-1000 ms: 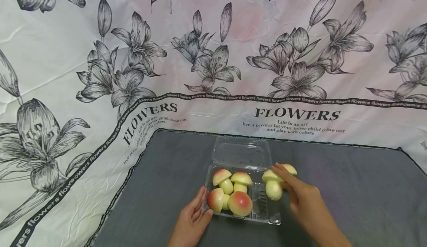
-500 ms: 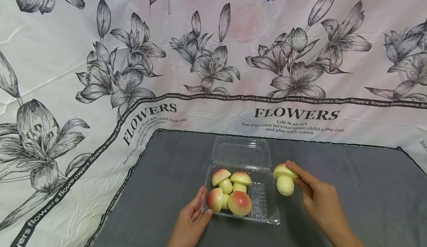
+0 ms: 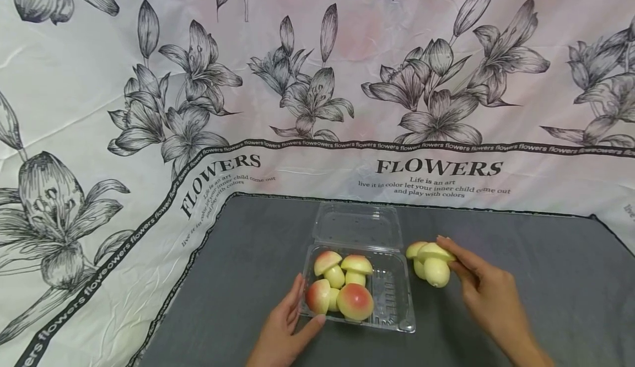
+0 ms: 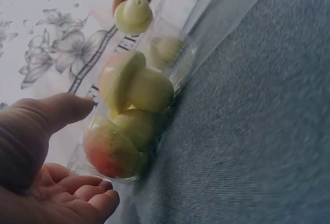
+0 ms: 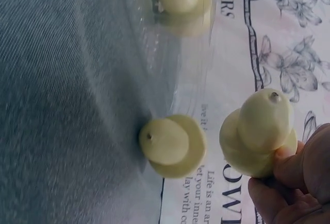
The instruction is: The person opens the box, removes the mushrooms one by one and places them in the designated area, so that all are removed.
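My right hand (image 3: 488,290) pinches an artificial mushroom (image 3: 437,272) by its cap, stem pointing toward me; the right wrist view shows its round pale-yellow stem end. Just left of it, a second artificial mushroom (image 5: 165,141) rests on the table, partly covered by the held one in the head view. A clear plastic clamshell box (image 3: 392,323) lies with its lid folded back. Several yellow mushrooms with red-blushed caps (image 3: 355,301) fill its left part. My left hand (image 3: 283,323) is at the box's left front corner, thumb apart from the relaxed fingers.
The box's clear lid (image 3: 357,226) lies behind it toward the cloth. Grey fabric covers the table (image 3: 248,257). A white curtain (image 3: 307,174) printed with flowers and lettering hangs along the back and left.
My right hand has moved right with the mushroom, away from the box's right edge. The other mushroom now shows at its left. My left thumb has shifted slightly right along the front rim.
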Demonstrator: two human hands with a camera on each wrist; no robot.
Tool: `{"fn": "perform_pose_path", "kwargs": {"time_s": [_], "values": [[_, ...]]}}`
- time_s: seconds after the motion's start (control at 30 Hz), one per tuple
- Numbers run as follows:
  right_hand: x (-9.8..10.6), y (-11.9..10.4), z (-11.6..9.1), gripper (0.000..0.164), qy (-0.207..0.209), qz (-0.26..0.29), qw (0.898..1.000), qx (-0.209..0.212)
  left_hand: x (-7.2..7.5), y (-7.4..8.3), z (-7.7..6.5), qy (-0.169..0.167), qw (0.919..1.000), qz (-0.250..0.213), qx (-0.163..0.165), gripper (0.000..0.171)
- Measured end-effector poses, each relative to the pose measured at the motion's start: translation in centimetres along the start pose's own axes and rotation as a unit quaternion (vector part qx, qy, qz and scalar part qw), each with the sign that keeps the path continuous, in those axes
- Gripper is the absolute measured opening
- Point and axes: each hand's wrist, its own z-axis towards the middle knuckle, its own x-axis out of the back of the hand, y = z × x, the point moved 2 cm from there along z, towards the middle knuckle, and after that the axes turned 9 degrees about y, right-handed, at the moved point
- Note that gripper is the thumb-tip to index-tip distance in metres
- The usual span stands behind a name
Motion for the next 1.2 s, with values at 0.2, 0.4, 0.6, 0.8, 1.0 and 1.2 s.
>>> {"fn": "perform_pose_path", "kwargs": {"time_s": [0.2, 0.4, 0.6, 0.8, 1.0, 1.2], "values": [[0.7, 1.1, 0.1, 0.056, 0.006, 0.000, 1.000, -0.017, -0.1, 0.2, 0.7, -0.002, 0.9987, 0.050, -0.011, 0.106], [1.2, 2.2, 0.1, 0.052, -0.003, -0.022, 0.999, -0.044, 0.2, -0.3, 1.5, -0.014, 0.9967, 0.075, -0.027, 0.117], [1.6, 3.3, 0.1, 0.049, -0.029, -0.038, 0.995, -0.085, 0.4, -0.8, 2.5, -0.027, 0.9918, 0.115, -0.049, 0.128], [1.4, 4.6, 0.1, 0.045, -0.045, -0.042, 0.992, -0.107, 0.5, -1.2, 3.4, -0.051, 0.9915, 0.096, -0.071, 0.134], [1.1, 5.5, 0.3, 0.041, -0.048, -0.049, 0.990, -0.122, 0.7, -1.8, 4.1, -0.087, 0.9931, 0.043, -0.064, 0.138], [0.8, 5.9, 0.8, 0.040, -0.046, -0.059, 0.990, -0.122, 1.0, -2.0, 4.7, -0.114, 0.9906, 0.020, -0.073, 0.135]]}}
